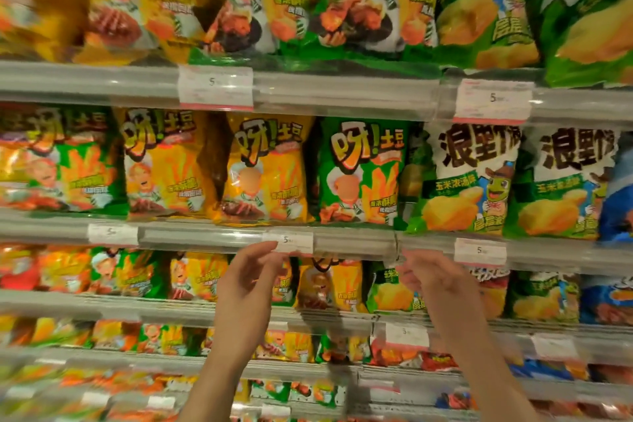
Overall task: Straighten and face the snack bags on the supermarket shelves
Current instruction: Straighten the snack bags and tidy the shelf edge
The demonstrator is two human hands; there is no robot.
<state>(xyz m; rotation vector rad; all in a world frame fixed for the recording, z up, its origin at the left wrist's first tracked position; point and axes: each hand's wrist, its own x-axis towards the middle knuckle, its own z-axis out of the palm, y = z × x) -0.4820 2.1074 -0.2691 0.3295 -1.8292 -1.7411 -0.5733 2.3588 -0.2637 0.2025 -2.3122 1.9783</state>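
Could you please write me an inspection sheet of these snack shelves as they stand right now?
Surface: tiered shelves with clear front rails carrying price tags.
Job's things: yellow snack bag and green snack bag upright, fronts facing out; a dark gap between the yellow bag and its left neighbour.
Clutter: nothing seen.
Hands: left hand and right hand both raised in front of the rail below those bags, fingers loosely curled, holding nothing; whether the left fingertips touch the tag cannot be told.
Cables: nothing seen.
Surroundings: more bag rows above and below, the frame's left and bottom edges blurred.
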